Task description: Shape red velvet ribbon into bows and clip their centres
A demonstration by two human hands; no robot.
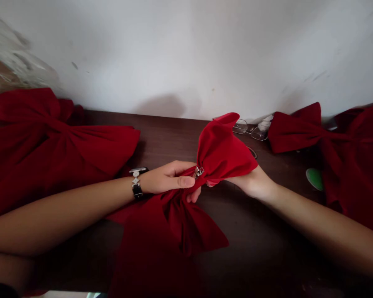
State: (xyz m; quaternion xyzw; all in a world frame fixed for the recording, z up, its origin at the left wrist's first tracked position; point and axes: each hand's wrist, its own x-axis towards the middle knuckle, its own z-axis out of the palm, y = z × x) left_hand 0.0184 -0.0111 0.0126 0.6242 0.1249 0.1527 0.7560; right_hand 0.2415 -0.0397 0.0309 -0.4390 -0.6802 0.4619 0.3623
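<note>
A red fabric bow (224,149) is gathered at its middle over a dark wooden table (257,248). My left hand (168,179) is closed around the pinched centre, thumb on top, beside a small silver clip (199,171) fastened there. A watch sits on that wrist. My right hand (251,182) is tucked under the bow's upper loop and grips the fabric from behind; its fingers are mostly hidden. The bow's lower tails (174,231) hang toward me.
A large finished red bow (49,145) lies at the left, another red bow (329,140) at the right. Clear-framed glasses (248,129) rest by the white wall. A green object (314,179) sits near the right bow.
</note>
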